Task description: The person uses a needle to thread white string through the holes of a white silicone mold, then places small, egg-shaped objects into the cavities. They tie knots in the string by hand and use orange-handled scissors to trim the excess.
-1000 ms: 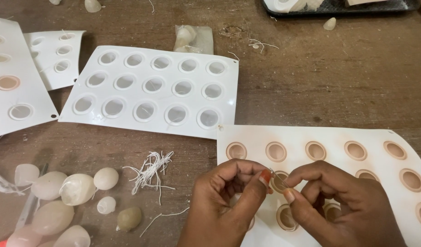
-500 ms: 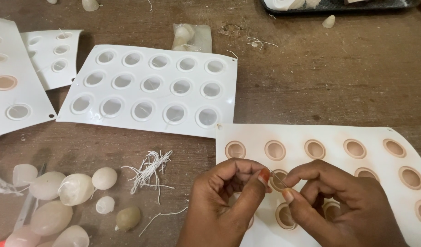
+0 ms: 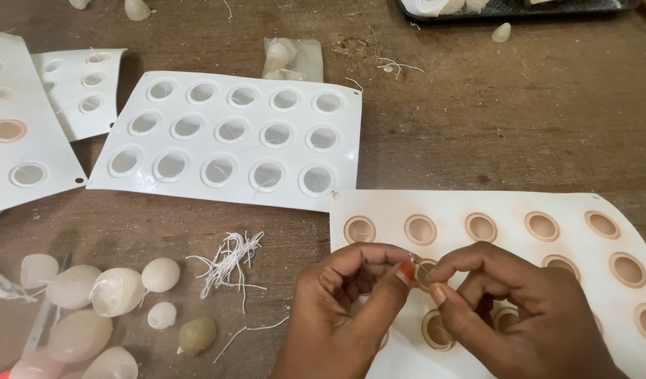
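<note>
Left hand (image 3: 344, 309) low in frame, back toward camera, fingers curled inward, thumb stretched up and right, its painted nail near centre. Right hand (image 3: 519, 309) beside it, knuckles up, index finger arched over, thumb angled up-left. Thumb tips of both hands nearly touching, pinched close together at one spot. Both wrists enter from bottom edge, bare, forearms mostly out of view

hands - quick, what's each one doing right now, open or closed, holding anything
Left hand: closed in a pinch on a thin needle-like pin.
Right hand: closed, fingertips pinched at the same pin above the white mould sheet.
</note>
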